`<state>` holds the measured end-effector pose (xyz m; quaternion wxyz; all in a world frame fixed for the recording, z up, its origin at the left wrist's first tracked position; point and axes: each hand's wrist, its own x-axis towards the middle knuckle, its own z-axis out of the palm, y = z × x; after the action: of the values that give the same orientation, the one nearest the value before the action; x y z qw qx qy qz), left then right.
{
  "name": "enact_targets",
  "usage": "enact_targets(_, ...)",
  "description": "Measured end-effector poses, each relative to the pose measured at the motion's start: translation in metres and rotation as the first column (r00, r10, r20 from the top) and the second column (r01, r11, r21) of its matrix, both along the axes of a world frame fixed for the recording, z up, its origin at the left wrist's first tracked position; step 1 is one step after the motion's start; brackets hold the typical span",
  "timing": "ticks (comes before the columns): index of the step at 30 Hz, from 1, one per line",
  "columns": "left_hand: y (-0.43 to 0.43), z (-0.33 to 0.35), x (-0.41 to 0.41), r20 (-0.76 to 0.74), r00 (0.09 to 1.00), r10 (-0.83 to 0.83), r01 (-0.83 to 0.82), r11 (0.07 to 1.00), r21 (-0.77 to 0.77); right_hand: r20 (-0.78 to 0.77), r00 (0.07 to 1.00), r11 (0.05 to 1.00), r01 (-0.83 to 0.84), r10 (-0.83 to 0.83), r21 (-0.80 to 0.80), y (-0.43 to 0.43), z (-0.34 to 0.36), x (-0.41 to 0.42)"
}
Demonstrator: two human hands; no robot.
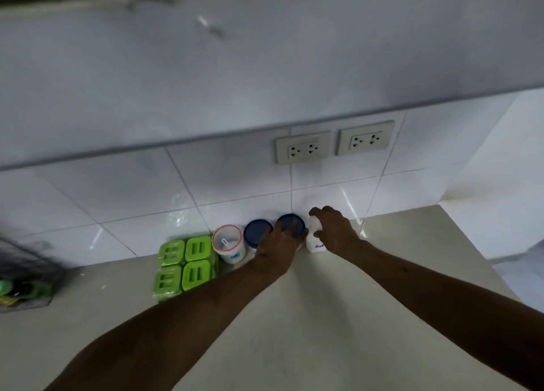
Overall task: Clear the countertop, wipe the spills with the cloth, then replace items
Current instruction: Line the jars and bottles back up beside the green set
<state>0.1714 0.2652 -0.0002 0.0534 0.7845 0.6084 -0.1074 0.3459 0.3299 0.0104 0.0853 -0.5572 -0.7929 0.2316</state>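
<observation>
The right hand's fingers [316,212] are clenched round a white bottle [314,244], hooked over its top. The right hand [335,228] reaches in from 5 o'clock. The left hand's fingers [290,232] lie across the lid of a blue-lidded tub [294,221] that stands just at 9 o'clock of the bottle. I cannot tell whether they grasp the tub or only rest on it, because the left hand [276,244] hides the tub's wall.

Both things stand at 12 o'clock on the desk [323,317], close against the tiled wall [147,202]. Toward 9 o'clock come a second blue-lidded tub [256,230], an open white tub [232,253] with a scoop [225,243] inside, then the green-lidded boxes [194,271]. A wire basket [26,272] sits at the far 9 o'clock edge.

The row is tightly packed, so I judge that lifting the bottle or the tub carelessly could knock a neighbour. The open tub has no lid, and a bump along the row could tip it and spill its contents. A tub raised by its lid alone might come loose and drop.

Counted:
- two hands
- one white bottle
- two blue-lidded tubs
- one open tub with one scoop
- four green-lidded boxes, two by two
- one wire basket
- two wall sockets [303,150]

No cloth shows.
</observation>
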Motion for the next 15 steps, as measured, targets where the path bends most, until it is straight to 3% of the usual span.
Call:
enact_targets(10,-0.019,-0.001,-0.003,-0.002,0.996,0.086,-0.086,0.995,-0.043,-0.087,0.995,0.999,0.043,-0.042,0.001,-0.002,-0.003,-0.001)
enact_targets(15,-0.023,0.007,-0.007,0.036,0.996,0.087,-0.086,0.995,-0.046,-0.006,1.0,0.999,0.028,-0.028,-0.033,-0.01,0.007,-0.003)
